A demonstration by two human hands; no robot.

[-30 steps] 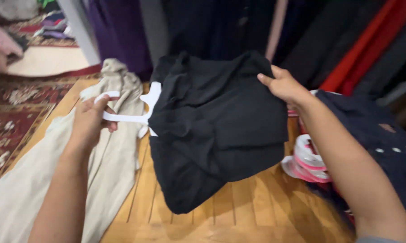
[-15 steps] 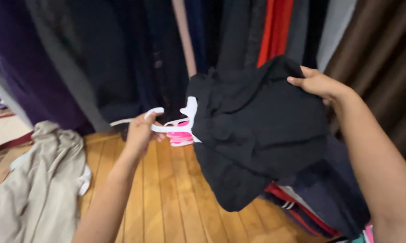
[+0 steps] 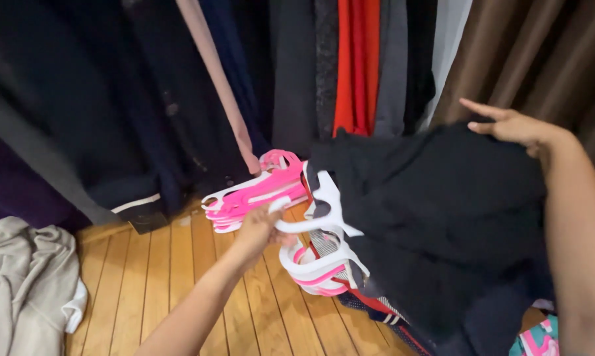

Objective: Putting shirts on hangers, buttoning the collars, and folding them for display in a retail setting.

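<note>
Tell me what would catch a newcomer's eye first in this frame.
Probably the bright pink and white plastic hangers bunched at centre, where the left hand grips a white hanger. Next, the large black fabric garment filling the right side, its top edge held by the right hand. Behind, a vivid red hanging garment stands out among dark clothes, and a crumpled grey garment lies on the wooden floor at lower left.

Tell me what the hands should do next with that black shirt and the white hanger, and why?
Probably lift the white hanger up toward the hanging clothes. The left hand grips the hanger, its end is tucked into the black shirt, and the right hand holds the shirt's far edge up. The shirt seems to sit on the hanger already, with the hanging clothes right behind it.
</note>
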